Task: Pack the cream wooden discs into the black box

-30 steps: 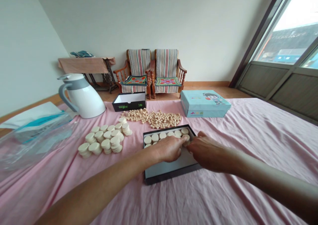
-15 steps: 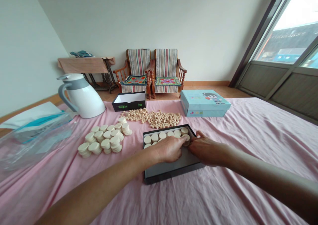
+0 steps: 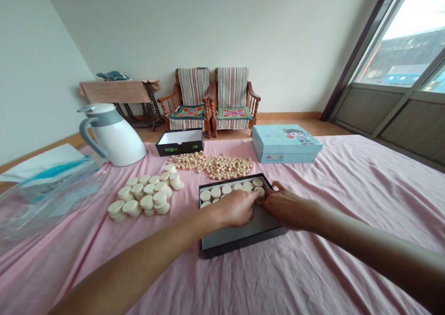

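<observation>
A shallow black box (image 3: 239,248) with a pale inside lies in front of me. Stacks of round, cream-coloured wooden discs (image 3: 226,189) stand in rows along its far side. My left hand (image 3: 238,208) reaches over the box, its fingers closed on a disc stack (image 3: 260,193) at the right end of the second row. From the right, my right hand (image 3: 287,207) comes over the box's side wall with its fingers closed against that same stack. Its thumb sticks up near the rim. My hands hide part of the second row and the fingertips' undersides.
More disc stacks (image 3: 148,189) stand left of the box on the pink cloth (image 3: 156,259). Small wooden pieces (image 3: 227,166) lie heaped behind it. Farther back are an open black box (image 3: 181,143), a light-blue box (image 3: 287,143), a white jug (image 3: 118,136) and clear plastic (image 3: 52,199).
The view has shifted very slightly. Both hands stay at the same disc stack, and nothing else has visibly moved.
</observation>
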### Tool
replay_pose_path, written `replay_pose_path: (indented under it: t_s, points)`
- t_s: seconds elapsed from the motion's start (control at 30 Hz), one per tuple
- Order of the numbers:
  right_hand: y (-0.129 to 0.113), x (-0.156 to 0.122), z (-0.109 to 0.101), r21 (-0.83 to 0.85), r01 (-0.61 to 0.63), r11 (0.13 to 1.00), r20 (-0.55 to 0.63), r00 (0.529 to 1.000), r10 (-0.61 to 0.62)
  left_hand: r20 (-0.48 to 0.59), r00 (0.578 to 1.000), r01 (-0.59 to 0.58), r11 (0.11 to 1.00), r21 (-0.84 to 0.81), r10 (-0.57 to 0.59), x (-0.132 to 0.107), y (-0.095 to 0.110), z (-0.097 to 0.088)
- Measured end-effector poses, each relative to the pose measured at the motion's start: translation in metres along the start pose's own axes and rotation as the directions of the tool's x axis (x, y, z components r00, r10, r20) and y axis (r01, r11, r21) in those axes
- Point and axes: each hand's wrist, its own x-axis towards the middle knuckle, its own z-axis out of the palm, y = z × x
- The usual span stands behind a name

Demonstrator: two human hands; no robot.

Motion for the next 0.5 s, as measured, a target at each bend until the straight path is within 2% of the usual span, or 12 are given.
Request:
replay_pose_path:
  t_s: [0.2, 0.37, 0.5]
  points:
    - [0.0049, 0.0003, 0.0029, 0.044, 0.02, 0.999, -0.065, 0.998, -0.017, -0.002, 1.0, 0.002, 1.0, 0.007, -0.002, -0.0027, -0.0021, 0.0018]
    - [0.0047, 0.0057, 0.002, 0.039, -0.026, 0.999, -0.076, 0.997, 0.029, -0.007, 1.0, 0.007, 1.0, -0.008, -0.008, -0.0027, -0.0005, 0.0013]
    - [0.009, 0.0001, -0.0061, 0.065, -0.045, 0.997, -0.125, 0.991, 0.053, -0.079, 0.997, 0.003, 0.999, -0.033, -0.006, -0.0086, 0.0033, -0.0055]
